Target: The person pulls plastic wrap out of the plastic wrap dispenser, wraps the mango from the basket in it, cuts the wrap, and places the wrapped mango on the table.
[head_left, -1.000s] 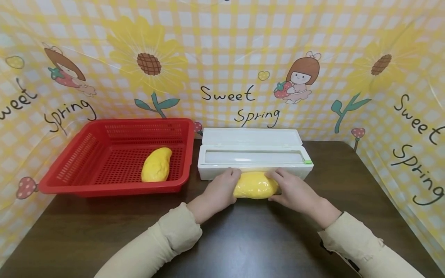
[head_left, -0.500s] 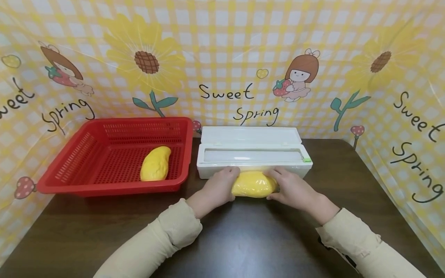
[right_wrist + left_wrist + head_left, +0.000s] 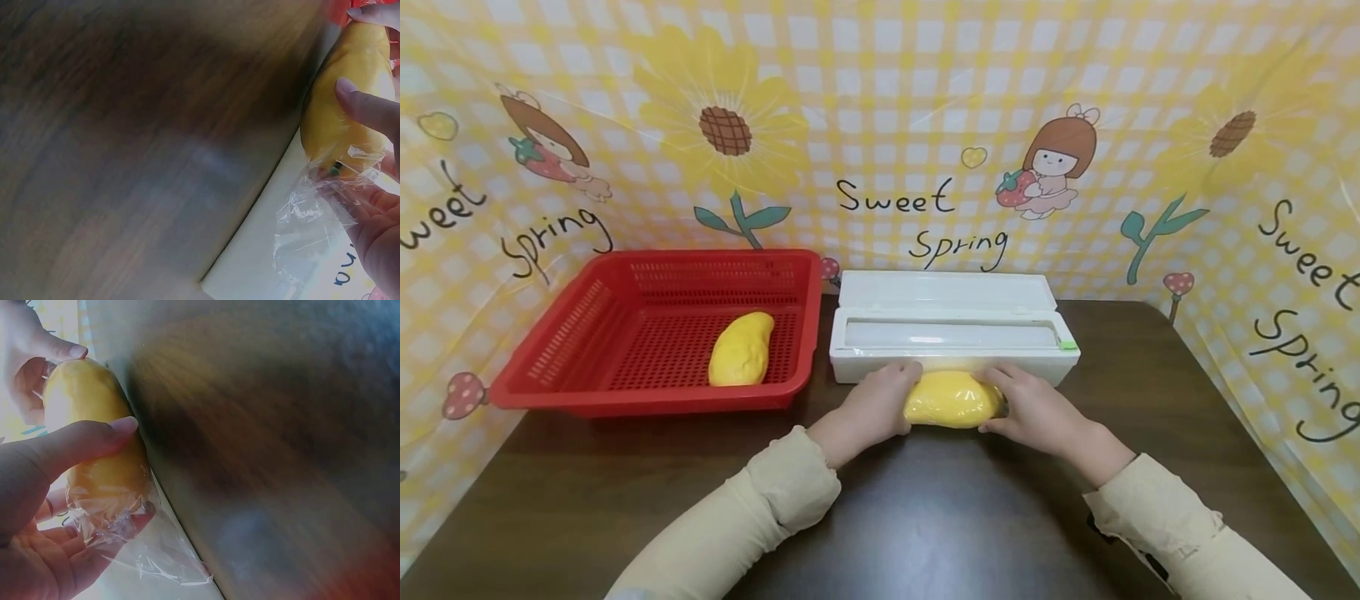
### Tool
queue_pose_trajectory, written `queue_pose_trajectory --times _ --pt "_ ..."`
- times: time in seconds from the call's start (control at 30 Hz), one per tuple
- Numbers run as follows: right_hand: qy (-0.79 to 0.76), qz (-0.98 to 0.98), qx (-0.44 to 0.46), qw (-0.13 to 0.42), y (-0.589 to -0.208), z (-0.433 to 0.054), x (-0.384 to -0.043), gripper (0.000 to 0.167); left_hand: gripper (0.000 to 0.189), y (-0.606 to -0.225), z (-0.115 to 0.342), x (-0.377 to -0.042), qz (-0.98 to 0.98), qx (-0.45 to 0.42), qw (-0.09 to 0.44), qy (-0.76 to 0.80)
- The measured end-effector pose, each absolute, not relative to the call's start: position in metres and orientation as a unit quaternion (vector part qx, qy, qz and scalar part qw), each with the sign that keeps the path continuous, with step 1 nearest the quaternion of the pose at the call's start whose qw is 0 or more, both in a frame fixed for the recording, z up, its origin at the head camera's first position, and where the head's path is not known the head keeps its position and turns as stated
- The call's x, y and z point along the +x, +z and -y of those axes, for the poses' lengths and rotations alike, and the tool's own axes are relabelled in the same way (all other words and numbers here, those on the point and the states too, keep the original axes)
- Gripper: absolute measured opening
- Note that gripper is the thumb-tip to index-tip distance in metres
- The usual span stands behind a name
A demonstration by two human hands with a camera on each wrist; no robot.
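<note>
A yellow mango (image 3: 953,400) is wrapped in clear cling film and held between both hands, in front of the film dispenser. My left hand (image 3: 874,406) grips its left end, thumb across the side facing me. At the other end, my right hand (image 3: 1039,410) holds it with thumb and fingers. Loose crumpled cling film (image 3: 156,559) hangs from the left end in the left wrist view. More slack film (image 3: 306,215) sticks out past the stem end in the right wrist view, where a small dark green stem tip shows. The fingers behind the mango are partly hidden.
Right behind the hands stands a white cling film dispenser (image 3: 865,367), lid raised, a film roll inside and a green tab at its right. To the left, a red basket (image 3: 655,402) holds another yellow mango (image 3: 741,350). A patterned cloth (image 3: 880,108) backs the dark table (image 3: 925,533).
The head view has shifted slightly. Both hands keep their hold on the wrapped mango in front of the dispenser, with hardly any movement.
</note>
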State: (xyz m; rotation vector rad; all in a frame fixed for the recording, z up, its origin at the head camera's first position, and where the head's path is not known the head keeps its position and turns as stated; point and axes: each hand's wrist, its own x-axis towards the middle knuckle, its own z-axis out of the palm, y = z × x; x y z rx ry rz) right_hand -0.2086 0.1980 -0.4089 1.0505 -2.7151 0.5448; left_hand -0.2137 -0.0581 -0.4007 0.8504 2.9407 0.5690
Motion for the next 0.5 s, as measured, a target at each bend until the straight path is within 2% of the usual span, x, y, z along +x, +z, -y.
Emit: queue_pose_trajectory --times 0.27,0.5 --pt "0.179 0.922 0.339 0.057 -0.405 -0.2 -0.206 0.068 0.051 -0.398 0.062 -0.213 -0.941 0.266 0.037 0.205" --pt "0.207 0.919 0.336 0.017 -0.391 -0.207 -0.206 0.068 0.06 -0.384 0.065 -0.208 -0.932 0.274 0.049 0.231"
